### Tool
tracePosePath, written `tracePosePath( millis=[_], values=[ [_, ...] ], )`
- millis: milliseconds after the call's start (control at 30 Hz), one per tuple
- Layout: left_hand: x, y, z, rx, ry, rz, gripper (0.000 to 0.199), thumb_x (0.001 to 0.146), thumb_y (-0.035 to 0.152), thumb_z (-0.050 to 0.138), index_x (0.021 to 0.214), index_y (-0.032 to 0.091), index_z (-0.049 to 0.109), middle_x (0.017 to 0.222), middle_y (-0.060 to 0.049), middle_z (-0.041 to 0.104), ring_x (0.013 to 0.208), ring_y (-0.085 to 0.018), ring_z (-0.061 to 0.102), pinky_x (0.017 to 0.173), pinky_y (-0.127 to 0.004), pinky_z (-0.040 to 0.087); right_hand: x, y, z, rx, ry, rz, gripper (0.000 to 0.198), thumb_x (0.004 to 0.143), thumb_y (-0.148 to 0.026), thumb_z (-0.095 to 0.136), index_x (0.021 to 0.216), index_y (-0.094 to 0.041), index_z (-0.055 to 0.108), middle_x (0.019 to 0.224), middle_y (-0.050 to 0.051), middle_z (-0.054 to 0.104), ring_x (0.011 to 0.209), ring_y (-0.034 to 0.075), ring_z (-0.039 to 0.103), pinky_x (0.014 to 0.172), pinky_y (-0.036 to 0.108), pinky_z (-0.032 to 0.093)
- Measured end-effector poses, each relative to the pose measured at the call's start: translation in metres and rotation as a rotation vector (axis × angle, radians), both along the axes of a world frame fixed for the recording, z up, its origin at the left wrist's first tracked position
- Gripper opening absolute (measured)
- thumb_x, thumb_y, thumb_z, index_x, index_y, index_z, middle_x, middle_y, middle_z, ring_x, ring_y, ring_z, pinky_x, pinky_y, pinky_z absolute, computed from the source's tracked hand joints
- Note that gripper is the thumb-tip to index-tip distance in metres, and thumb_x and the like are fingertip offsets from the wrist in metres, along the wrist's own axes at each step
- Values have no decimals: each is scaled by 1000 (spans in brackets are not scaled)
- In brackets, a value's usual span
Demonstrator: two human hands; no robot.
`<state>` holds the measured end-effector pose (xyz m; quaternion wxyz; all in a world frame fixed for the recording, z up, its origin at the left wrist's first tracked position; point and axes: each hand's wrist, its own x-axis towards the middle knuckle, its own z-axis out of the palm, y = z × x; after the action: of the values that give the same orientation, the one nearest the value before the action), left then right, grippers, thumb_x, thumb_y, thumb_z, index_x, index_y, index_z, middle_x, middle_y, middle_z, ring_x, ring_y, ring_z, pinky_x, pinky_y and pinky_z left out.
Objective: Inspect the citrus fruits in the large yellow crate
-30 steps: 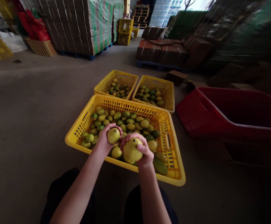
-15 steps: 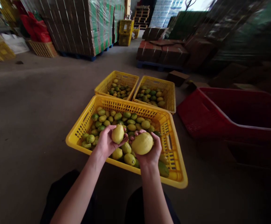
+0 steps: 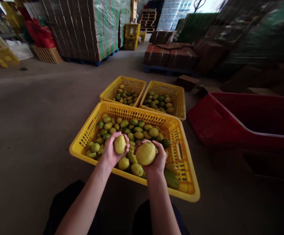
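My left hand is closed round a yellow lemon, its fingers wrapped over the far side. A larger pale-yellow lemon rests in my right hand, with the fingers curled about it. Both hands are held over the near part of a yellow plastic crate. Inside lie many yellow and green lemons, some hidden by my hands. A long green fruit lies in the near right corner, partly covered by my right wrist.
Two more yellow crates, a left one and a right one, hold lemons just beyond. A large red bin stands at the right. Farther back are wrapped pallet stacks and flat cartons.
The fingers of my left hand have closed more fully round its lemon. My right hand has shifted slightly left with the larger lemon, which has turned a little.
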<state>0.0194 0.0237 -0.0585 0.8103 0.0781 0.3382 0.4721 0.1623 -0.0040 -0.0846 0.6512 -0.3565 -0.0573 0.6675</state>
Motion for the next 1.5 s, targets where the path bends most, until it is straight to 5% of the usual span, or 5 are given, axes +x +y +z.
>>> tracePosePath(
  millis=[467,767,1100,1300,1500],
  values=[
    [0,-1,2,146,123,-66,22,63,32,69,57,14,57,51,1,52,42,-8,48,37,-18,34,-7,0,2,30,-60,41,22,62,-36,65,61,-14,70,57,4,64,58,22,67,57,33,58],
    [3,1,1,23,138,-33,22,76,26,63,60,14,55,53,1,54,40,-9,49,35,-18,36,-8,1,0,-13,-48,28,21,62,-37,66,61,-16,68,57,5,66,63,23,69,58,33,59],
    [2,5,2,-228,-70,107,26,97,23,44,103,8,65,79,-10,68,66,-16,67,55,-24,59,-3,2,-8,-73,54,41,23,68,-34,74,85,-19,67,74,5,76,62,23,72,55,34,60],
    [2,7,-3,-205,-59,76,28,101,28,39,93,10,60,75,-10,66,52,-11,58,37,-15,44,-7,6,-6,-168,23,7,24,74,-37,75,86,-19,64,68,2,73,51,16,67,43,24,54],
    [2,8,-3,-154,7,173,14,88,24,65,87,16,54,68,0,58,46,-8,53,35,-13,38,-12,6,-17,-127,-28,-73,30,69,-34,82,90,-23,64,72,-3,73,56,15,69,45,23,56]
  ],
)
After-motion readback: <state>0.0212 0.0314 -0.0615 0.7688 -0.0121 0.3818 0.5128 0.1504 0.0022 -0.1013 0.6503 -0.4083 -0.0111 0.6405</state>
